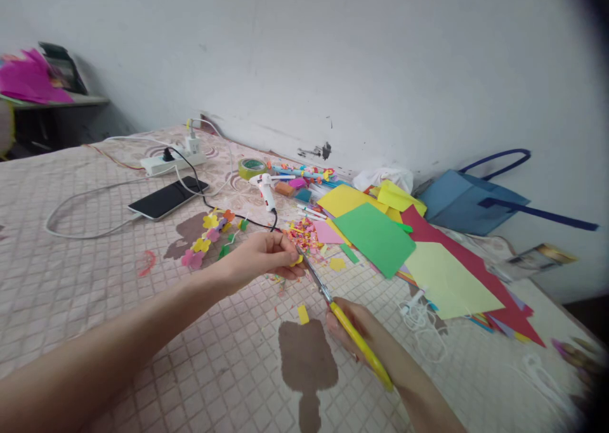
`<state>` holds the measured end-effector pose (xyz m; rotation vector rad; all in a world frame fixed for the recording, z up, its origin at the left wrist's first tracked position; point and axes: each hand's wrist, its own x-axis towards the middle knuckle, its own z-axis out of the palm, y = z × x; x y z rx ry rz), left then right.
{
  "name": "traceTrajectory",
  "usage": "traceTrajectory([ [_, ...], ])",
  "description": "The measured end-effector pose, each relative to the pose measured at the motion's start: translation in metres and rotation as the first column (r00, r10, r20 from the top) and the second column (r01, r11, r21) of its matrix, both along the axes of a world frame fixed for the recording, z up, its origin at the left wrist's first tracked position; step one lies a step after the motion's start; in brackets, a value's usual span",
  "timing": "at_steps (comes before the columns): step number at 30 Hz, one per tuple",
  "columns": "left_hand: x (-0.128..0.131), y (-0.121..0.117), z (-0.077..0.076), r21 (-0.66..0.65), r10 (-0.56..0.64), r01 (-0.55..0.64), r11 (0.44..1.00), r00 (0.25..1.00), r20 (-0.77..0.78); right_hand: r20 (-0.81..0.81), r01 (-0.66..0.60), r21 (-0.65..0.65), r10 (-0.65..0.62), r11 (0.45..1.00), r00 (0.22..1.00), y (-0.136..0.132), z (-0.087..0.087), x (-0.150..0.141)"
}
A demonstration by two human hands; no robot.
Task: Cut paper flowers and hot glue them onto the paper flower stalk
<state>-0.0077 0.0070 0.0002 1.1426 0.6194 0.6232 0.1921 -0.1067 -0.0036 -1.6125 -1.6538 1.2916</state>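
Yellow paper piece (297,261) is the thing getting attention, pinched at the fingertips of the left hand, just above the quilted cloth. So, from the left: bright magenta paper (33,81) sits way off by the wall, then a white power strip (164,163) with plugs in it, and a phone (167,198) lying face up near it with a white cable attached. Next up, a strand of paper flowers (200,245) in pink, yellow, orange and green, then a roll of tape (252,175) and a white glue gun (266,193) beside it.

Left hand (272,254) comes in here, fingers closed on that yellow bit. Right by it there's a messy pile of colored scraps (304,236). Scissors (354,335) point up at the yellow piece, tips right at its edge, can't tell if they're biting. Right hand (352,322) is wrapped around their yellow handle. Past that, a green sheet (375,236), overlapping red and pale yellow ones, and a blue bag (471,201) against the wall.
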Motion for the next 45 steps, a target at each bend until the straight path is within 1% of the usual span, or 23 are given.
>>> traceTrajectory([
  [5, 0.0, 0.0, -0.001, 0.0, 0.003, -0.003, 1.0, 1.0, -0.001, 0.035, 0.008, -0.001, -0.008, 1.0, 0.999, 0.0, -0.005, 0.002],
  [9, 0.001, 0.0, -0.001, 0.0, 0.01, -0.01, 1.0, 1.0, -0.005, 0.054, 0.002, -0.017, -0.001, 1.0, 0.999, 0.0, -0.004, 0.002],
  [12, 0.001, 0.0, -0.002, -0.001, 0.008, -0.008, 1.0, 1.0, 0.0, 0.007, 0.002, -0.014, -0.002, 1.0, 1.0, -0.001, -0.004, 0.002],
  [17, 0.001, 0.0, -0.002, -0.003, 0.015, -0.015, 1.0, 1.0, -0.002, -0.083, 0.01, 0.005, -0.01, 1.0, 0.997, -0.001, -0.008, 0.005],
  [26, 0.002, 0.0, -0.002, -0.009, 0.017, -0.017, 1.0, 1.0, -0.007, -0.112, 0.069, 0.013, -0.067, 0.998, 0.991, 0.001, -0.013, 0.003],
  [29, 0.0, 0.002, 0.001, 0.012, 0.029, -0.029, 1.0, 1.0, -0.013, -0.12, 0.101, 0.023, -0.098, 0.995, 0.988, 0.003, -0.016, 0.003],
  [31, -0.004, 0.007, 0.003, 0.073, 0.077, -0.072, 0.995, 0.995, -0.058, -0.124, 0.126, 0.006, -0.125, 0.992, 0.984, 0.004, -0.019, 0.006],
  [32, -0.006, 0.01, 0.003, 0.137, 0.123, -0.109, 0.985, 0.988, -0.096, -0.122, 0.144, -0.006, -0.143, 0.99, 0.982, 0.006, -0.021, 0.007],
  [33, -0.01, 0.014, 0.003, 0.23, 0.181, -0.145, 0.962, 0.973, -0.145, -0.119, 0.16, -0.015, -0.161, 0.987, 0.98, 0.007, -0.023, 0.008],
  [34, -0.013, 0.019, 0.002, 0.35, 0.253, -0.173, 0.921, 0.947, -0.198, -0.114, 0.176, -0.018, -0.177, 0.984, 0.978, 0.008, -0.024, 0.009],
  [35, -0.016, 0.023, 0.001, 0.475, 0.323, -0.177, 0.862, 0.914, -0.246, -0.109, 0.187, -0.019, -0.188, 0.982, 0.976, 0.009, -0.025, 0.01],
  [36, -0.019, 0.028, -0.002, 0.582, 0.371, -0.139, 0.801, 0.879, -0.3, -0.106, 0.194, -0.02, -0.195, 0.981, 0.975, 0.01, -0.026, 0.01],
  [37, -0.021, 0.032, -0.006, 0.652, 0.393, -0.081, 0.754, 0.85, -0.349, -0.105, 0.196, -0.025, -0.197, 0.98, 0.975, 0.01, -0.025, 0.009],
  [38, -0.023, 0.035, -0.011, 0.689, 0.394, -0.024, 0.724, 0.834, -0.386, -0.108, 0.193, -0.037, -0.195, 0.981, 0.975, 0.011, -0.024, 0.009],
  [40, -0.025, 0.041, -0.021, 0.716, 0.394, 0.046, 0.697, 0.809, -0.436, -0.109, 0.194, -0.071, -0.201, 0.978, 0.973, 0.011, -0.022, 0.008],
  [43, -0.024, 0.045, -0.033, 0.713, 0.397, 0.054, 0.699, 0.8, -0.451, -0.078, 0.217, -0.081, -0.223, 0.973, 0.972, 0.011, -0.02, 0.007],
  [45, -0.024, 0.046, -0.037, 0.703, 0.383, 0.057, 0.709, 0.806, -0.452, -0.067, 0.225, -0.062, -0.229, 0.972, 0.971, 0.011, -0.019, 0.007],
])
